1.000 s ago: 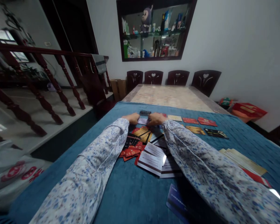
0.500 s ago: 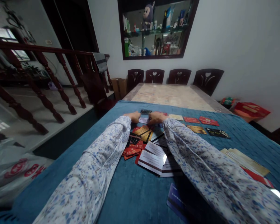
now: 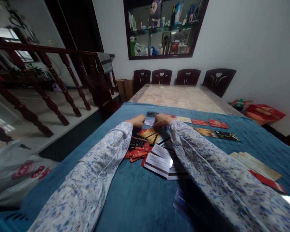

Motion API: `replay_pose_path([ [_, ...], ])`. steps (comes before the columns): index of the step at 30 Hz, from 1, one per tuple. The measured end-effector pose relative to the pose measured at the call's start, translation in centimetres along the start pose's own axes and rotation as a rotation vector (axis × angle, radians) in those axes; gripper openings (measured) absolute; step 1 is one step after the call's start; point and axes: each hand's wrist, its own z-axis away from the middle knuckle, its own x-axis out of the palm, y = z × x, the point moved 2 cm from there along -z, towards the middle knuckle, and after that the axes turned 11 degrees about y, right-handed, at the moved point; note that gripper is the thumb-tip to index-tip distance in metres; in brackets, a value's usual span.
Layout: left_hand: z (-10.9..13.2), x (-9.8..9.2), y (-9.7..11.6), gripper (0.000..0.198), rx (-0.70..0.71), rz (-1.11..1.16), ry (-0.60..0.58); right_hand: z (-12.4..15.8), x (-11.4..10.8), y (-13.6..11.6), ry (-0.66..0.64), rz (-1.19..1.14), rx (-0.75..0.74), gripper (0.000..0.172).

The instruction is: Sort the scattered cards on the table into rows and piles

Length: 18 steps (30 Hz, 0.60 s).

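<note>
Between my two hands lies a pale lilac card [image 3: 149, 122], flat on the blue cloth [image 3: 128, 193]. My left hand [image 3: 138, 120] is closed, its bent fingers at the card's left edge. At the right edge sits my right hand [image 3: 162, 120], also closed, partly covering that end. Just beyond is a black card [image 3: 152, 114]. Nearer me spreads a loose pile: gold cards [image 3: 150, 135], black cards [image 3: 138, 140], red cards [image 3: 139, 152] and white cards with a dark stripe [image 3: 157, 165]. My right forearm hides part of the pile.
To the right lie a cream card [image 3: 183, 119], red cards [image 3: 218, 123], a gold card [image 3: 205, 132] and a black-and-gold card [image 3: 227, 135]. Cream cards [image 3: 257, 164] are stacked nearer. A blue card [image 3: 183, 203] is beside my right sleeve. Chairs [image 3: 161, 77] line the table's far end.
The view has shifted slightly. My left hand has drawn a little to the left of the lilac card; my right hand stays at its right edge. The cards lie as before.
</note>
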Motion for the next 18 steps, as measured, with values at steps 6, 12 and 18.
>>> replay_pose_path([
  [6, 1.9, -0.6, -1.1, 0.038, 0.025, -0.004, 0.040, 0.8, -0.6, -0.6, -0.016, 0.043, 0.010, 0.044],
  [12, 5.0, -1.7, -2.9, 0.046, 0.040, 0.009, 0.096, 1.4, -0.9, -0.7, 0.050, 0.078, 0.010, 0.047],
  [18, 9.3, -2.3, -5.2, 0.045, 0.005, 0.030, 0.141, 1.8, -1.4, -1.0, 0.137, 0.072, -0.042, 0.047],
])
